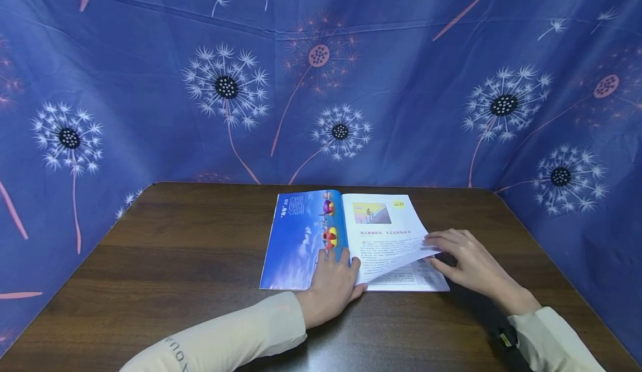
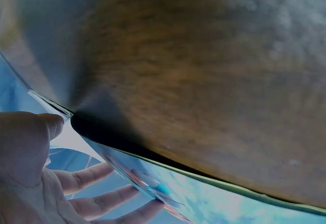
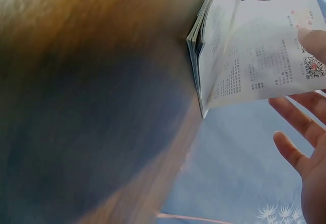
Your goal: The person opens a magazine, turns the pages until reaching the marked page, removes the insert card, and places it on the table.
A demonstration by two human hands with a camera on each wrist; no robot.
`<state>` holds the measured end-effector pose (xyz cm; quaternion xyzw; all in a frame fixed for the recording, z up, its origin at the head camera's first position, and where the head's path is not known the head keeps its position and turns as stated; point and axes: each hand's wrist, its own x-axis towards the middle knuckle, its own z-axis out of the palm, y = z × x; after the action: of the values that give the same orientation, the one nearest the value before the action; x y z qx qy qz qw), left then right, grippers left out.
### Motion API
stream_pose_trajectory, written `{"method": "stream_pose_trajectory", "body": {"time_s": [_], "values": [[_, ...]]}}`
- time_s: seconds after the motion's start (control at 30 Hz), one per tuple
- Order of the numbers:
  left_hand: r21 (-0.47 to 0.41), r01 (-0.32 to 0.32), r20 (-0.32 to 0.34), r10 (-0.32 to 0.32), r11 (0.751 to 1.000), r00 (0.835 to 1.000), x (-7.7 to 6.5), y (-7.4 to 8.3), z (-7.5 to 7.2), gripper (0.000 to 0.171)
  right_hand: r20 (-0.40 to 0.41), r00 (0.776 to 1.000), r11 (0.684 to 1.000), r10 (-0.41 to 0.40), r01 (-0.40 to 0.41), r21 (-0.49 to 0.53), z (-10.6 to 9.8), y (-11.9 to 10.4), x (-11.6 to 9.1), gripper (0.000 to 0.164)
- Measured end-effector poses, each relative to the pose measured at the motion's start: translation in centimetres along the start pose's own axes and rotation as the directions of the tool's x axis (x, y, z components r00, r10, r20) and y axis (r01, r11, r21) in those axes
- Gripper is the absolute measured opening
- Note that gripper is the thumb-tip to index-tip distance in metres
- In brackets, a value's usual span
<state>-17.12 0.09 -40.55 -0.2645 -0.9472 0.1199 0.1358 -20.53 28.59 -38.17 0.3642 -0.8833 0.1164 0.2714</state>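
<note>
An open magazine (image 1: 296, 249) lies on the table, its left page a blue sky picture with cartoon figures along the fold. My left hand (image 1: 331, 285) rests across the bottom of the fold, fingers spread over the paper and thumb at the lower edge. At the right side, my right hand (image 1: 466, 263) pinches the lower outer corner of a white page (image 1: 381, 246) between thumb and fingers. That page is raised and curls up, baring part of the printed sheet beneath. In the right wrist view, the lifted page (image 3: 254, 66) shows its underside with text and a QR code.
The dark brown wooden table (image 1: 190, 238) extends around the magazine. A blue cloth (image 1: 401, 110) with dandelion prints hangs behind it and along both sides. A dark band with a small yellow mark (image 1: 505, 338) sits at the right cuff.
</note>
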Motion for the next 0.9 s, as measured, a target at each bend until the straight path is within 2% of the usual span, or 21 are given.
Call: {"method": "stream_pose_trajectory", "body": {"time_s": [0.23, 0.43, 0.63, 0.8, 0.9], "values": [[-0.036, 0.015, -0.079, -0.018, 0.999, 0.997, -0.22, -0.26, 0.13, 0.054, -0.016, 0.999, 0.999, 0.038, -0.038, -0.006, -0.13, 0.27, -0.06, 0.056], [-0.044, 0.021, -0.096, -0.025, 0.999, 0.995, -0.25, -0.25, 0.33, 0.056, -0.012, 0.997, 0.997, 0.071, -0.071, -0.009, -0.23, 0.44, -0.23, 0.066], [-0.059, 0.022, -0.107, -0.029, 0.998, 0.994, -0.32, -0.30, 0.26, 0.061, 0.022, 0.996, 0.996, 0.090, -0.090, -0.011, -0.09, 0.46, -0.42, 0.064], [-0.084, 0.023, -0.097, -0.031, 0.996, 0.995, -0.27, -0.41, 0.21, 0.065, 0.105, 0.990, 0.995, 0.099, -0.097, -0.016, 0.18, 0.34, -0.70, 0.058], [-0.085, 0.022, -0.115, -0.032, 0.996, 0.993, -0.26, -0.46, 0.30, 0.068, 0.143, 0.986, 0.996, 0.089, -0.087, -0.021, 0.32, 0.24, -0.88, 0.055]]}}
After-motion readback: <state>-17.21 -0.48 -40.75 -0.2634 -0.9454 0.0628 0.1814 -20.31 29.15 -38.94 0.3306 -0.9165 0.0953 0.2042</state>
